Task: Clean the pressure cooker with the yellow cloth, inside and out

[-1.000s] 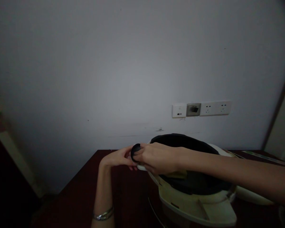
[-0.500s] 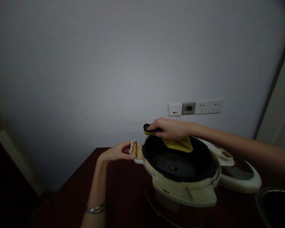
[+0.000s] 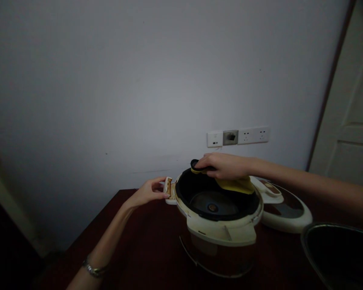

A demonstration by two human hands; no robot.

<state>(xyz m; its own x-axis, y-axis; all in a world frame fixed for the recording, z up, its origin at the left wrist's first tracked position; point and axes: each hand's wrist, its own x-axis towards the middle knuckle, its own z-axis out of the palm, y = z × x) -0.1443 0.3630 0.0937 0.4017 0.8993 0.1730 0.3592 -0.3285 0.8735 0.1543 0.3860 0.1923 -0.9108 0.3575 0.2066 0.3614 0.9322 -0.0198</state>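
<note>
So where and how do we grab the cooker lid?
I'd pinch the white handle from above: it looks raised from the lid, which seems to lie flat. In view, the cooker crowds its left and the dark pot its near right, so sideways looks tighter. The right forearm crosses the far edge; clear that first.

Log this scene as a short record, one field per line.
Left hand: fingers on the stained white handle at the cooker's side
Right hand: gripping a yellow cloth over the far part of the opening
Cooker: uncovered, dark inside, standing on the table
Lid: beside the cooker, on the right
Pot: dark, lower right, partly out of frame
</note>
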